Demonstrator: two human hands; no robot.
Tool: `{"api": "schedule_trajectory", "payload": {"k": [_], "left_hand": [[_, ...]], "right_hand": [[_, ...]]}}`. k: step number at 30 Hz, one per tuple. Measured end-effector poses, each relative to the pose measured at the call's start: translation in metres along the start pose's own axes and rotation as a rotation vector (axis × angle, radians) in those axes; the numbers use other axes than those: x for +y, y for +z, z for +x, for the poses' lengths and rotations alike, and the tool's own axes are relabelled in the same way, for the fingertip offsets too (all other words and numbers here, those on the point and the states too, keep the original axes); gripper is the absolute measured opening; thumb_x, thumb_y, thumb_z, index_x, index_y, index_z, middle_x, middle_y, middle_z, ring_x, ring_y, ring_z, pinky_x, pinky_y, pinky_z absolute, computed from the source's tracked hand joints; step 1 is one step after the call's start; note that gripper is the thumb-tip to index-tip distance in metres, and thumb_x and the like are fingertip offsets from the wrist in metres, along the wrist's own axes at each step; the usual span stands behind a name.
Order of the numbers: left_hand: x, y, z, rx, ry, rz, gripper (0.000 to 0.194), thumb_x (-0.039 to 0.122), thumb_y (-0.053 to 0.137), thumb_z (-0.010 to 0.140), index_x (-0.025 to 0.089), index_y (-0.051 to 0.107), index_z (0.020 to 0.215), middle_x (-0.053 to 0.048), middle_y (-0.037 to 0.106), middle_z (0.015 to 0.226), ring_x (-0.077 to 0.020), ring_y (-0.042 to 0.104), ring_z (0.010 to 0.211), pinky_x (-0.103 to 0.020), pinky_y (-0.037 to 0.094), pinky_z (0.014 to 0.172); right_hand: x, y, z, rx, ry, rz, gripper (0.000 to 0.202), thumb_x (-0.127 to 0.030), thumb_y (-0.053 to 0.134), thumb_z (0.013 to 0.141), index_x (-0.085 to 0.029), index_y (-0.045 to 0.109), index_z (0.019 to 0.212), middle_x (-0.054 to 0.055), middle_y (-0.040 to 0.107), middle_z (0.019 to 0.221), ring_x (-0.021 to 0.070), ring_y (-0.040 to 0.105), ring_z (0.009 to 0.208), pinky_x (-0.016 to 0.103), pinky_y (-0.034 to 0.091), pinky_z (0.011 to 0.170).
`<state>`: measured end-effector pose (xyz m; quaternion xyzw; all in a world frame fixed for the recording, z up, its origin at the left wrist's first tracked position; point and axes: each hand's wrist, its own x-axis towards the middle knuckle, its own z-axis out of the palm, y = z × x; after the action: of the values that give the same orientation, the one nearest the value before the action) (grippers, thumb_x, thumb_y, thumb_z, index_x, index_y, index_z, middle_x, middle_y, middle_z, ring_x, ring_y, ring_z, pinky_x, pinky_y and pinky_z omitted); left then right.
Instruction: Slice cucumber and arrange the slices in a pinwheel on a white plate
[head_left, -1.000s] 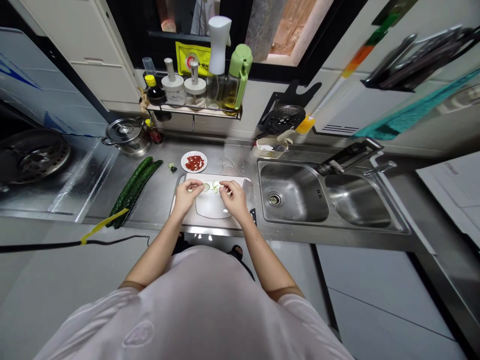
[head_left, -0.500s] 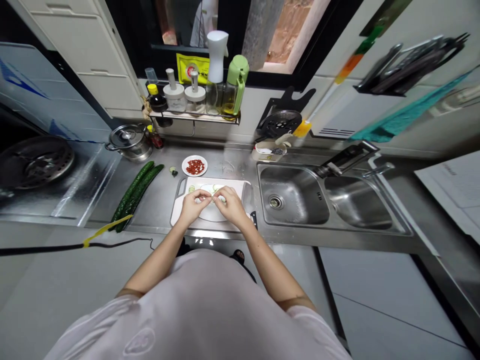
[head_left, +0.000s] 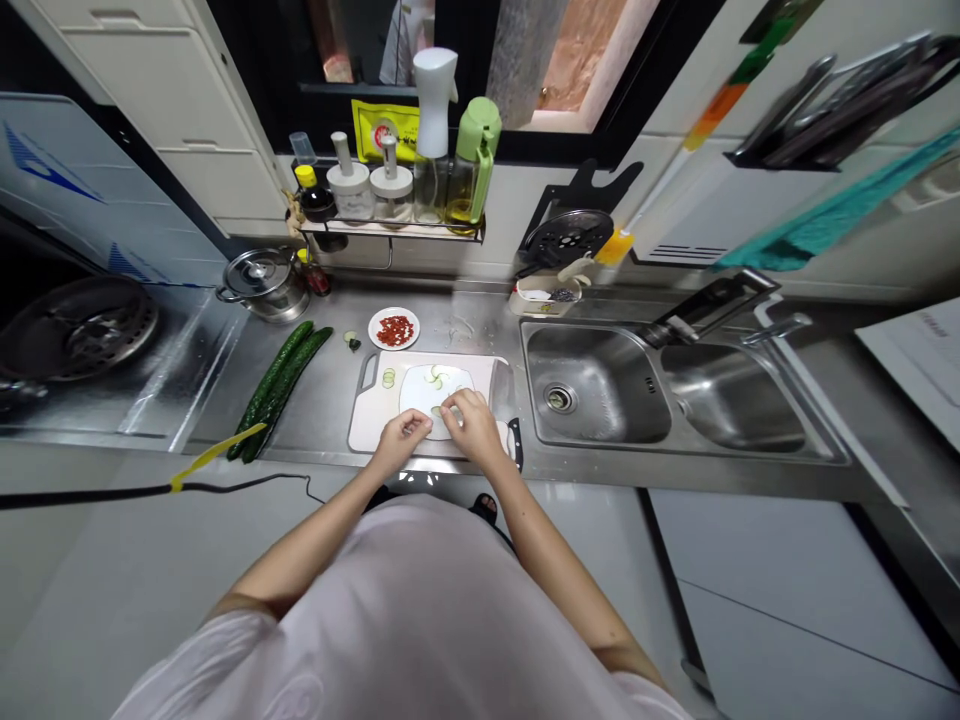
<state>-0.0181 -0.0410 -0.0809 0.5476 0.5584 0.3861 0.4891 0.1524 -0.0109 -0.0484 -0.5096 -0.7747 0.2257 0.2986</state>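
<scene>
My right hand (head_left: 474,432) is closed over the near right part of a white plate (head_left: 412,388), with a cucumber slice (head_left: 436,411) at its fingertips. My left hand (head_left: 403,440) hovers by the plate's near left edge, fingers curled and pinched together; whether anything thin is between them is hidden. Thin cucumber pieces (head_left: 436,377) form a small curved pattern at the plate's far side. The plate rests on a pale cutting board (head_left: 366,425), where a few cucumber slices (head_left: 388,377) lie at the left. A knife's black handle (head_left: 516,440) shows at the board's right edge.
Two whole cucumbers (head_left: 281,390) lie left of the board, near cucumber scraps (head_left: 352,341). Behind it stands a plate of chopped red pieces (head_left: 395,328). A lidded pot (head_left: 264,285) is at back left, a double sink (head_left: 596,385) at right, and a seasoning rack (head_left: 394,230) above.
My hands, earlier together at the fingertips over the plate, have moved apart and slightly nearer to me. More of the plate and its cucumber pieces shows. The view has shifted slightly.
</scene>
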Motion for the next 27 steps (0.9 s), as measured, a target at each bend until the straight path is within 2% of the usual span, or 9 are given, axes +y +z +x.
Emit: {"api": "schedule_trajectory", "payload": {"k": [3, 5, 10, 17, 23, 27], "left_hand": [[-0.005, -0.002, -0.011, -0.128, -0.075, -0.09, 0.034, 0.051, 0.053, 0.081, 0.018, 0.061, 0.083, -0.003, 0.063, 0.076, -0.0131, 0.055, 0.07, -0.025, 0.043, 0.068], [-0.009, -0.002, -0.015, -0.165, -0.14, -0.171, 0.039, 0.054, 0.048, 0.084, 0.017, 0.061, 0.084, -0.003, 0.063, 0.074, -0.0121, 0.053, 0.066, -0.025, 0.042, 0.064], [-0.014, 0.006, -0.008, -0.084, -0.272, -0.314, 0.051, 0.063, 0.041, 0.083, 0.015, 0.06, 0.082, -0.002, 0.06, 0.071, -0.0095, 0.048, 0.059, -0.021, 0.032, 0.052], [-0.03, 0.014, 0.013, 0.001, -0.427, -0.438, 0.057, 0.07, 0.05, 0.073, 0.015, 0.059, 0.081, 0.0, 0.056, 0.067, -0.0062, 0.045, 0.05, -0.019, 0.025, 0.045], [-0.041, 0.013, 0.036, 0.047, -0.518, -0.574, 0.051, 0.064, 0.059, 0.069, 0.014, 0.058, 0.082, 0.001, 0.055, 0.066, -0.0041, 0.044, 0.046, -0.016, 0.025, 0.041], [-0.044, 0.011, 0.048, 0.076, -0.504, -0.604, 0.04, 0.051, 0.068, 0.067, 0.015, 0.058, 0.081, 0.003, 0.054, 0.065, -0.0035, 0.047, 0.047, -0.015, 0.028, 0.041]], "right_hand": [[0.002, 0.011, -0.006, -0.006, 0.008, 0.019, 0.014, -0.025, 0.047, 0.09, -0.021, 0.059, 0.085, 0.005, 0.058, 0.09, 0.0201, 0.049, 0.092, 0.031, 0.039, 0.083], [0.002, 0.017, -0.008, -0.007, 0.0, 0.036, 0.015, -0.026, 0.046, 0.091, -0.021, 0.059, 0.086, 0.004, 0.058, 0.089, 0.0198, 0.049, 0.092, 0.031, 0.039, 0.084], [0.006, 0.032, -0.01, 0.003, -0.039, 0.084, 0.017, -0.026, 0.044, 0.092, -0.021, 0.06, 0.087, 0.005, 0.058, 0.09, 0.0195, 0.049, 0.091, 0.032, 0.038, 0.083], [0.031, 0.047, -0.008, -0.038, -0.143, 0.034, 0.019, -0.026, 0.044, 0.093, -0.021, 0.062, 0.091, 0.006, 0.057, 0.091, 0.0202, 0.047, 0.091, 0.033, 0.039, 0.082], [0.046, 0.05, 0.002, -0.136, -0.23, -0.059, 0.02, -0.028, 0.044, 0.094, -0.02, 0.063, 0.092, 0.007, 0.057, 0.093, 0.0202, 0.045, 0.091, 0.032, 0.038, 0.08], [0.049, 0.052, 0.004, -0.162, -0.247, -0.079, 0.02, -0.028, 0.044, 0.094, -0.02, 0.062, 0.092, 0.007, 0.057, 0.093, 0.0201, 0.045, 0.09, 0.032, 0.038, 0.08]]}}
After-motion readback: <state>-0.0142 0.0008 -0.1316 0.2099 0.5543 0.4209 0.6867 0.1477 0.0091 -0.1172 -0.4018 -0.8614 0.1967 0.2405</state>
